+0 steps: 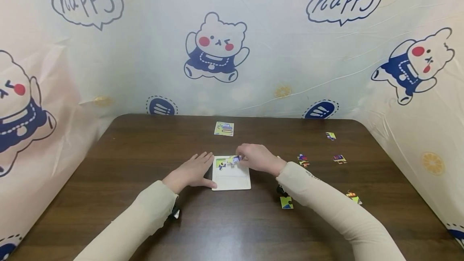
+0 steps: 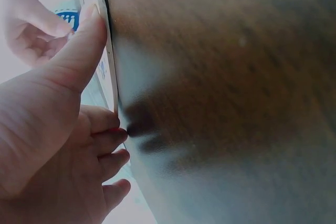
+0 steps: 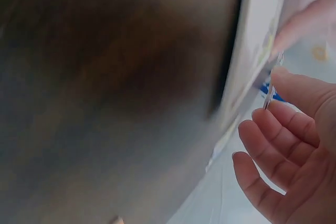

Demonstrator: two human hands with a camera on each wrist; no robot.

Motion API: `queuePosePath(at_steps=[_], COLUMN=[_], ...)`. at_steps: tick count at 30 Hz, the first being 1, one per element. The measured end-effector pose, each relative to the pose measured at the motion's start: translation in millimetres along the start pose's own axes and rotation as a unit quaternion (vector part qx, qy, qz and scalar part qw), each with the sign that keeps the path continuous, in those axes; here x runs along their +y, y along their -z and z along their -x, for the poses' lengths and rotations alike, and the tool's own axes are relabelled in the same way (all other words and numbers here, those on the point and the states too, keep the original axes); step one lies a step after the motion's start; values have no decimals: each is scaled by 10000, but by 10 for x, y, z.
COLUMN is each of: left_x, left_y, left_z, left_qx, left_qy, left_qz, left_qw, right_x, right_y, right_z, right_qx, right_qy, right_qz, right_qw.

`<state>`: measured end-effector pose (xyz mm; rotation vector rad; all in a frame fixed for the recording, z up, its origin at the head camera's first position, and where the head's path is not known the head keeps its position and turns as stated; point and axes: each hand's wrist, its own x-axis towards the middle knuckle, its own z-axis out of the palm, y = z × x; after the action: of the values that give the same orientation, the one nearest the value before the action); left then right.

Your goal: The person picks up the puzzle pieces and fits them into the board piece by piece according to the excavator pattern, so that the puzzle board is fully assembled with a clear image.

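A small white puzzle board (image 1: 232, 183) lies flat in the middle of the table, with joined colourful pieces (image 1: 221, 163) in its upper left part. My left hand (image 1: 193, 170) rests against the board's left side, fingers spread out straight and thumb at the lower left corner. In the left wrist view that thumb (image 2: 86, 40) lies along the board's edge. Over the board's upper right, my right hand (image 1: 258, 158) pinches a puzzle piece (image 3: 270, 94) between thumb and fingers, its thin edge showing in the right wrist view. The fingers partly cover this piece in the head view.
Behind the board lies a square picture card (image 1: 224, 129). Loose puzzle pieces are scattered to the right: one at the far right (image 1: 330, 135), a purple-red one (image 1: 340, 159), a yellow-green one (image 1: 286, 202) near the right forearm, and another piece (image 1: 353, 197) beyond the sleeve.
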<state>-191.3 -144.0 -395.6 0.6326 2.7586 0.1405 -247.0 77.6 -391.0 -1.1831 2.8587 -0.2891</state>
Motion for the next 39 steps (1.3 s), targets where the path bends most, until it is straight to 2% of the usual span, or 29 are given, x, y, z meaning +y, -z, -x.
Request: queuePosePath(at_steps=[7, 14, 20, 28, 39], left_x=[-8, -8, -11, -11, 0], left_y=[-6, -12, -9, -2, 8], left_z=[-10, -14, -14, -11, -5], left_qx=[58, 36, 21, 47, -4], left_qy=[-37, -45, -40, -66, -36], left_qz=[25, -9, -1, 8, 6], left_qw=[10000, 10000, 10000, 10000, 10000], right_x=[-57, -101, -106, -101, -107], right_y=[-107, -112, -96, -86, -103], right_z=[-84, -111, -116, -96, -81], right_qx=[-129, -161, -197, -212, -132], right_qy=[53, 24, -32, 270, 385], right_qz=[5, 102, -20, -106, -33], right_qw=[9999, 9998, 9998, 9994, 9992])
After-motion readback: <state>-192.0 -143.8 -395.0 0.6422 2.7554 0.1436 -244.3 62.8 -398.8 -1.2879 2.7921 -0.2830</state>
